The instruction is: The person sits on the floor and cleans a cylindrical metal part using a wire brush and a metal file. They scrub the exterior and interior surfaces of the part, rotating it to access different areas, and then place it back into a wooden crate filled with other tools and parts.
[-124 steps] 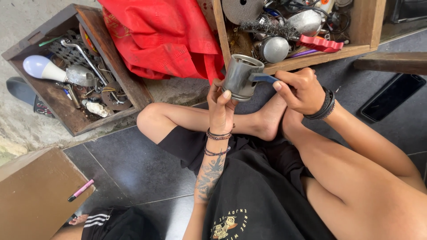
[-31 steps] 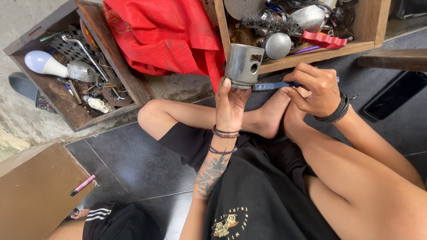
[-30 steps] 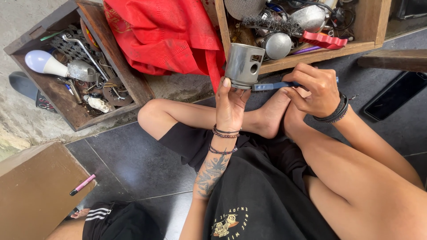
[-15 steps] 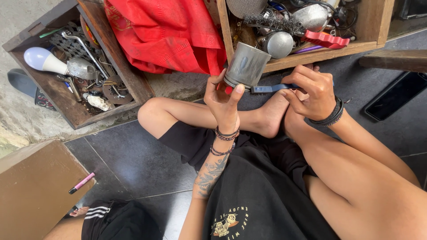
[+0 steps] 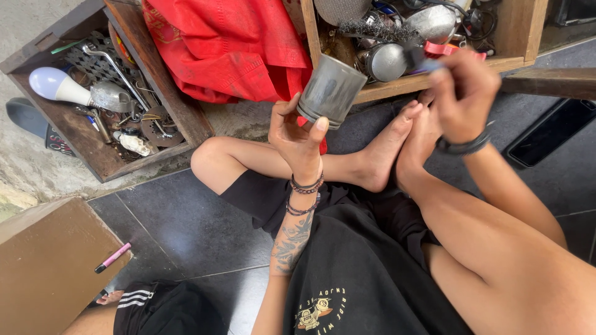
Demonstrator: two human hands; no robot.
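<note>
I sit cross-legged on a dark tiled floor. My left hand (image 5: 298, 139) holds a grey metal cylinder, a piston (image 5: 329, 90), by its lower rim with fingertips and thumb, tilted to the upper right. My right hand (image 5: 462, 93) is raised beside it, blurred with motion, closed on a thin blue-handled tool (image 5: 428, 64) whose tip shows above the fingers. The tool does not touch the piston.
A wooden crate (image 5: 518, 37) of metal parts, a wire brush and a red tool stands behind the piston. A second crate (image 5: 167, 105) at left holds a light bulb (image 5: 53, 87) and wrenches. Red cloth (image 5: 230, 46) lies between them. A phone (image 5: 546, 139) lies right; a brown box (image 5: 46, 267) with a pink pen lower left.
My right hand has swung up and to the right, taking the blue tool off the piston's base. My left hand has shifted slightly left and turned the piston.
</note>
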